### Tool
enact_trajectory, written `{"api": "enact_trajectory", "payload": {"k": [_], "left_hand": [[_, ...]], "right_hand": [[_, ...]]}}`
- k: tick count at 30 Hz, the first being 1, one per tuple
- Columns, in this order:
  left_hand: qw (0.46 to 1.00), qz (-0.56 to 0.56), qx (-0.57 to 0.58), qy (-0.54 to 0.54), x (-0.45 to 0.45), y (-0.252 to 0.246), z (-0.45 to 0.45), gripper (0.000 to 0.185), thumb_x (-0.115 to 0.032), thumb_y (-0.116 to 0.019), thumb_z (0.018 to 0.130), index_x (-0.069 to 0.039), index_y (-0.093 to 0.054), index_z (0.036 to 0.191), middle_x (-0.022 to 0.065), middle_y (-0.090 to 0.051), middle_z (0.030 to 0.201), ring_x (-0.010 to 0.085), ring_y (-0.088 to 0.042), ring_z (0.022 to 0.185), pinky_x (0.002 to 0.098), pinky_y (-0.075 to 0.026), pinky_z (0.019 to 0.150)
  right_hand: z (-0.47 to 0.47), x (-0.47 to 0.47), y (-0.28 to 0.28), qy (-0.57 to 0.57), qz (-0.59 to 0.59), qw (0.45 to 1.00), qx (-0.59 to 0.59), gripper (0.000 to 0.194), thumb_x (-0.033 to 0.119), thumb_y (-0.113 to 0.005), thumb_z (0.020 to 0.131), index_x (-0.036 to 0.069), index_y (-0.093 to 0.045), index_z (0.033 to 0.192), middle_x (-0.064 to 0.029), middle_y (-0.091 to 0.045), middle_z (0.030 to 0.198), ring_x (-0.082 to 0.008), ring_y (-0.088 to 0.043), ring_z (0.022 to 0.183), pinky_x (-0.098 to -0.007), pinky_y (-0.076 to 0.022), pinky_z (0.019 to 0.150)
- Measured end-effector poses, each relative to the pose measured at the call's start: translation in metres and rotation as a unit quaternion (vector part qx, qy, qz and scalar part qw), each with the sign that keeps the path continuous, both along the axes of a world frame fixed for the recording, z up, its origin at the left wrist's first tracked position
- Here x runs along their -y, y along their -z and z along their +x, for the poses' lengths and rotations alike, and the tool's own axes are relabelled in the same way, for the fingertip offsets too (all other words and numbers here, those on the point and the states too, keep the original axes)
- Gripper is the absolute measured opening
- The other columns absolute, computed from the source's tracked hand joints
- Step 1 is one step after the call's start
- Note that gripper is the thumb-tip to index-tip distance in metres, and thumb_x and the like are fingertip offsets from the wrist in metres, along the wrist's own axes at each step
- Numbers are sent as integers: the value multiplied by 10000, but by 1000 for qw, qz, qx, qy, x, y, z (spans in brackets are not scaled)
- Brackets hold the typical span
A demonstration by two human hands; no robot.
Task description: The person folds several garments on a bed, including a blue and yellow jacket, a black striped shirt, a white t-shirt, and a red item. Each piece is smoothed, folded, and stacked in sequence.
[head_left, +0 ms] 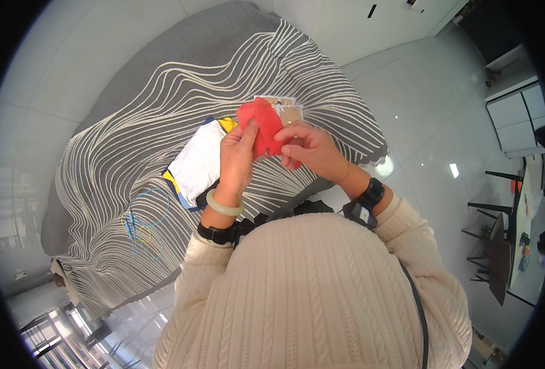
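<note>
Both hands are raised over a sofa cover (175, 92) with wavy white lines on grey. My left hand (240, 150) pinches a red cloth (265, 122) between thumb and fingers. My right hand (311, 147) is at the cloth's lower right edge, its fingers curled about a part of it. What kind of cloth it is cannot be told. Behind it lie flat packets (292, 113) in clear wrap with brownish contents, partly hidden. To the left of my left hand is a pile of folded clothes, white on top (198, 157), with yellow and blue edges showing.
A blue and yellow jump rope or cord (132, 223) lies coiled on the cover at the left. Shiny floor tiles (420, 120) surround the sofa. Dark chairs (498, 258) and a long table (524, 230) with small things on it stand far right.
</note>
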State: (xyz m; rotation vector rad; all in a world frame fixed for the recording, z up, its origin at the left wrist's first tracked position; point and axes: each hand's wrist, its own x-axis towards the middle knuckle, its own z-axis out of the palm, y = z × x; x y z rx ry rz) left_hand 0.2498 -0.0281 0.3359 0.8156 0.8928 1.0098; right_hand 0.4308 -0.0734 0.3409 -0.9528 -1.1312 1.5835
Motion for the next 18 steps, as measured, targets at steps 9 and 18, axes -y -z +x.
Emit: {"api": "enact_trajectory", "payload": {"k": [9, 18], "left_hand": [[988, 132, -55, 64, 3, -2, 1, 288, -159, -519, 994, 4, -553, 1229, 56, -632, 1119, 127, -589, 1009, 268, -464, 891], [984, 128, -20, 119, -7, -3, -9, 408, -58, -582, 927, -25, -500, 1326, 75, -625, 1166, 135, -601, 1029, 252, -487, 877]], "right_hand": [[-4, -12, 17, 12, 83, 996, 23, 210, -16, -576, 872, 7, -631, 1074, -38, -570, 980, -93, -619, 721, -230, -517, 634], [11, -38, 0, -9, 76, 996, 37, 356, 154, -649, 881, -13, -604, 1191, -23, -630, 957, -93, -569, 935, -254, -473, 849]]}}
